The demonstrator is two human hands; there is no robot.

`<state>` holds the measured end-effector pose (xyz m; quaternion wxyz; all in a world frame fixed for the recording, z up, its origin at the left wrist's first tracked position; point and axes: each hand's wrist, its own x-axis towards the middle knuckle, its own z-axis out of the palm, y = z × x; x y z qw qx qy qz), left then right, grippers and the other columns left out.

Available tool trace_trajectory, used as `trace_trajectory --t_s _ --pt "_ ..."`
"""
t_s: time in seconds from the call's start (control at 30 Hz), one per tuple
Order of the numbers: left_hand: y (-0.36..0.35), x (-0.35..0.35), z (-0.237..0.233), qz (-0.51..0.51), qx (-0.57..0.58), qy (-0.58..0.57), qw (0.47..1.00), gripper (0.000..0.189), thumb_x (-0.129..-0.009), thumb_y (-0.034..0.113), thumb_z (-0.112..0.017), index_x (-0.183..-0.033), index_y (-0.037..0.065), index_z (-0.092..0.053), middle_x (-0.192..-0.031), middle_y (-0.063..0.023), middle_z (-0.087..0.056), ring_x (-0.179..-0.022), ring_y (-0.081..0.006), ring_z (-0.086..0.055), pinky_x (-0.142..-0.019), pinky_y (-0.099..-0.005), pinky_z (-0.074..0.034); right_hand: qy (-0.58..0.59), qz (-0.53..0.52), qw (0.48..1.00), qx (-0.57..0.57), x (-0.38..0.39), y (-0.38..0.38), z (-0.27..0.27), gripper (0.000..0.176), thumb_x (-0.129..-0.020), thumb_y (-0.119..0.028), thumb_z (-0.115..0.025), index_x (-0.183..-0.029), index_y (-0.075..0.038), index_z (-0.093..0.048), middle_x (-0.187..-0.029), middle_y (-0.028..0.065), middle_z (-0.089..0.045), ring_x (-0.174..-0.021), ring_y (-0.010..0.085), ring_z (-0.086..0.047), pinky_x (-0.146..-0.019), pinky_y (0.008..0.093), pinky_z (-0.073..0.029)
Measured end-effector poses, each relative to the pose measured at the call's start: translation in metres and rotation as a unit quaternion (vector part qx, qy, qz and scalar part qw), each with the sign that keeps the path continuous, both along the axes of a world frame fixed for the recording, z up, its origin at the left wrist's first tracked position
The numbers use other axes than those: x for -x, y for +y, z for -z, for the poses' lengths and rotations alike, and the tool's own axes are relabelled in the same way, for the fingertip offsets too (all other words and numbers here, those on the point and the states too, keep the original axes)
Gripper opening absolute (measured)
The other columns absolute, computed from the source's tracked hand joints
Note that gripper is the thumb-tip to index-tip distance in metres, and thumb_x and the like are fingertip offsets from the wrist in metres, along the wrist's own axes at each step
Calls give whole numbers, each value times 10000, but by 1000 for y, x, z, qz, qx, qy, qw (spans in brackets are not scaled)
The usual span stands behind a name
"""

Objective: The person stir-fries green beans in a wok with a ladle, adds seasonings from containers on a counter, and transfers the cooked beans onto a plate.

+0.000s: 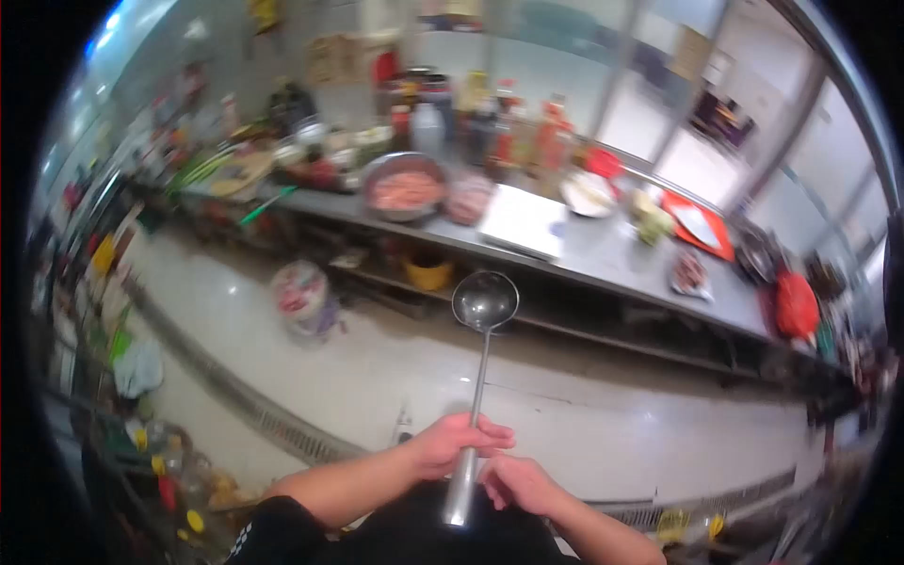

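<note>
A long-handled metal ladle (478, 386) points away from me in front of my body, its round bowl (486, 299) at the far end. My left hand (452, 444) is closed around the handle just above its thick metal grip (461, 494), with the fingertips showing past the right side. Close against the right side of that grip is my right hand (518, 482). Its fingers are curled downward, and nothing shows in them. Below the hands, the grip's end overlaps my dark clothing.
A long steel counter (621, 273) crosses ahead, bearing a bowl of pinkish meat (405, 191), a white board (524, 222), bottles (551, 137) and a red tray (699, 226). On the tiled floor (395, 377) stands a white bucket (303, 298). A drain grate (254, 405) curves along the left.
</note>
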<state>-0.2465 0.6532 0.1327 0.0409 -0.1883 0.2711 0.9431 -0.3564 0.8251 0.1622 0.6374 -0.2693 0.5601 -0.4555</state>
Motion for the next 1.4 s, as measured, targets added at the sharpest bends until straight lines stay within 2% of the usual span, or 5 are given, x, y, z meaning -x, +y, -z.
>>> trace_trajectory --t_s 0.1,0.23,0.6,1.1,1.4 --pt "-109 -99 -29 -91 10 -58 994 210 -918 7 -514 -1128 17 -514 -1300 -253 -526 -1065 -345 -637 -915 -469 -543 60 -43 997 12 -35 -107 -20 249 -1002 -260 -520 -926 -32 -586 -673 3 -563 -571 74 -550 -510 229 -441" --pt "-195 -207 -40 -348 -96 -151 920 234 -946 92 -508 -1179 107 -521 -861 -93 -574 -564 -153 -526 -442 -312 -453 66 -82 994 -23 -47 -239 -12 214 -980 -225 -570 -888 -32 -579 -635 -2 -547 -539 75 -540 -503 229 -435" --pt "-379 -327 -30 -545 94 -323 768 324 -936 128 -523 -1257 100 -495 -690 -20 -479 -411 -92 -416 -341 -269 -364 75 -206 976 -1 -52 -571 74 271 -952 -263 -612 -815 -37 -555 -598 -2 -539 -481 79 -516 -474 255 -417" --pt "-676 -394 -87 -502 76 -240 827 490 -877 53 -520 -1356 0 -436 -637 -47 -452 -395 -101 -420 -320 -266 -362 258 -96 938 211 -61 -971 54 201 -918 -250 -642 -874 -55 -616 -637 33 -578 -503 102 -561 -469 281 -446" --pt "-831 -377 -97 -379 66 -261 885 520 -837 58 -538 -1338 -37 -434 -646 -67 -467 -354 -77 -382 -295 -233 -293 453 115 884 19 98 -1122 46 472 -832 -268 -704 -1175 35 -589 -813 160 -675 -586 188 -646 -549 342 -522"
